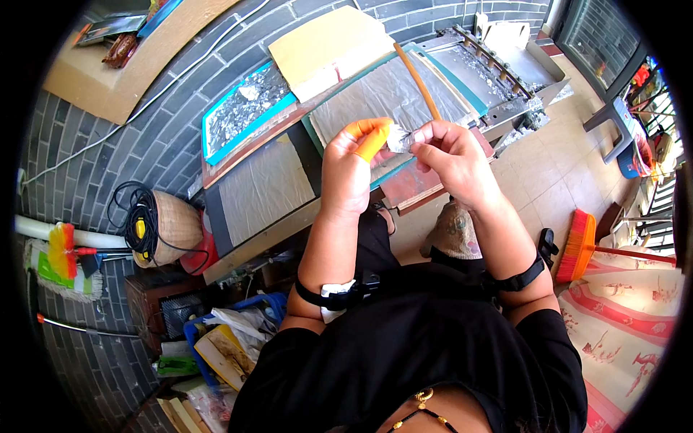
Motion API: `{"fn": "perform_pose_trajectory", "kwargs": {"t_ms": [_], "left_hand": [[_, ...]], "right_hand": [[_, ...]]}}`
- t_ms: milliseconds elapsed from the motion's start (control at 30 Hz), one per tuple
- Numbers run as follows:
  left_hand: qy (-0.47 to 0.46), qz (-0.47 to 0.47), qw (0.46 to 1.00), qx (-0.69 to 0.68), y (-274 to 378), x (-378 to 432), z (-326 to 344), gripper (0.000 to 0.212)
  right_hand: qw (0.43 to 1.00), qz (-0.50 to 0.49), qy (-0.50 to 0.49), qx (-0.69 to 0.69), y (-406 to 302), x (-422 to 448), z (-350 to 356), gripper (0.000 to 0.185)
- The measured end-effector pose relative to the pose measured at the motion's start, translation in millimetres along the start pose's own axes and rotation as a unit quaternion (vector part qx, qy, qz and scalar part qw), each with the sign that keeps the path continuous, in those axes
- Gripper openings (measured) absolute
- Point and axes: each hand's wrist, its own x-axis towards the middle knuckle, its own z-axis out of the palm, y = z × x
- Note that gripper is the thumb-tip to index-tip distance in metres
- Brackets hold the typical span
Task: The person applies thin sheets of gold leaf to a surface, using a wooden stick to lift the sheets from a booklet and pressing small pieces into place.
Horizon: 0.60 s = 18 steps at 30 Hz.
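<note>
A small crumpled piece of silvery foil [399,138] is pinched between my two hands, above the work table. My left hand [349,162], with orange finger covers on its thumb and forefinger, grips one side of it. The fingertips of my right hand [457,157] hold the opposite edge. Just beyond my right hand is a thin wooden stick [416,78]; its near end is hidden there, and whether the hand holds it I cannot tell. Beneath both hands lies a wrinkled grey sheet [357,100] on a stack of boards with a green edge.
A blue-rimmed tray [217,156] of silvery flakes stands at the back left, near a cardboard sheet [330,48]. Another grey sheet [265,189] lies left. Flakes litter a metal apparatus [487,65] at right. A basket with black cable [176,227], a broom [576,246] and a stool [622,127] stand around.
</note>
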Motion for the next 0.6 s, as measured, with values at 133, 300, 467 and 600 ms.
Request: {"fn": "perform_pose_trajectory", "kwargs": {"t_ms": [133,300,467,600], "left_hand": [[-0.044,0.120,0.983,0.129,-3,-4,0,0.045],[-0.017,0.256,0.911,0.323,-9,0,-2,0.049],[-0.005,0.332,0.863,0.381,-7,-3,0,0.049],[-0.010,0.361,0.847,0.389,-5,-4,1,0.050]], "right_hand": [[1.000,-0.004,0.022,0.004,-2,1,3,0.006],[1.000,-0.002,0.018,-0.016,-1,3,4,0.008],[0.995,-0.033,0.052,-0.073,5,5,5,0.013],[0.989,-0.058,0.090,-0.104,9,9,7,0.014]]}}
